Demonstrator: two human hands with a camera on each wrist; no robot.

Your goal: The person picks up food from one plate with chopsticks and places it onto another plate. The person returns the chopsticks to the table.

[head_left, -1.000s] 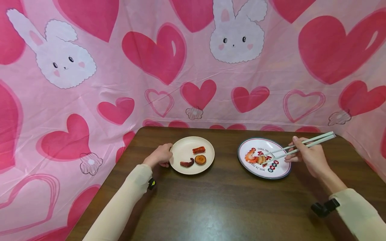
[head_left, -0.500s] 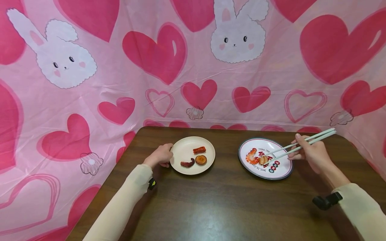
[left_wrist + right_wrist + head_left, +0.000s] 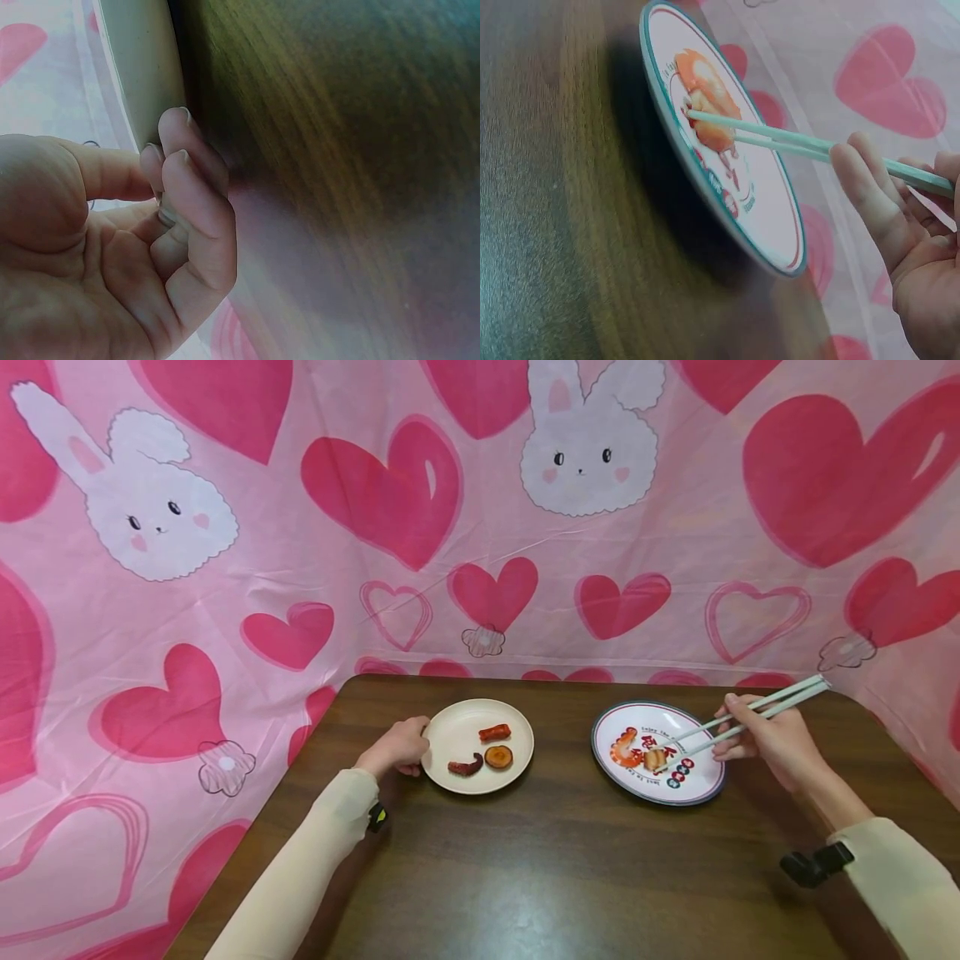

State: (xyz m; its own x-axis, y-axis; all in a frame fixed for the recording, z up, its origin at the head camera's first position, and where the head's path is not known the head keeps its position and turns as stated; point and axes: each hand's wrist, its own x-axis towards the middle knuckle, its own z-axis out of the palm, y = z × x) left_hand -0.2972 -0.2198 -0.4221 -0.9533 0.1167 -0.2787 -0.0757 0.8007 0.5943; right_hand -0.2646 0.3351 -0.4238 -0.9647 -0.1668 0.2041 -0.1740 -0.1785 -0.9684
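My left hand (image 3: 393, 747) pinches the left rim of a cream plate (image 3: 453, 731), thumb above and curled fingers below in the left wrist view. On that plate lie a red-brown strip (image 3: 495, 732), a round brown slice (image 3: 498, 757) and a dark curled tentacle piece (image 3: 467, 766). In my right hand (image 3: 772, 747) is a pair of pale green chopsticks (image 3: 780, 137). Their tips straddle a tan, lumpy food piece (image 3: 655, 760) on a white plate with a blue rim (image 3: 678, 718). Just left of this piece sits an orange shrimp (image 3: 622, 750).
Both plates stand on a dark wooden table (image 3: 525, 877), with bare wood between them. Behind and to the left hangs a pink cloth (image 3: 322, 552) printed with hearts and rabbits. Black wrist straps show on both sleeves.
The tan piece has shifted slightly right, away from the shrimp, with the chopstick tips around it. My right hand has moved only a little; the left hand stays on its plate.
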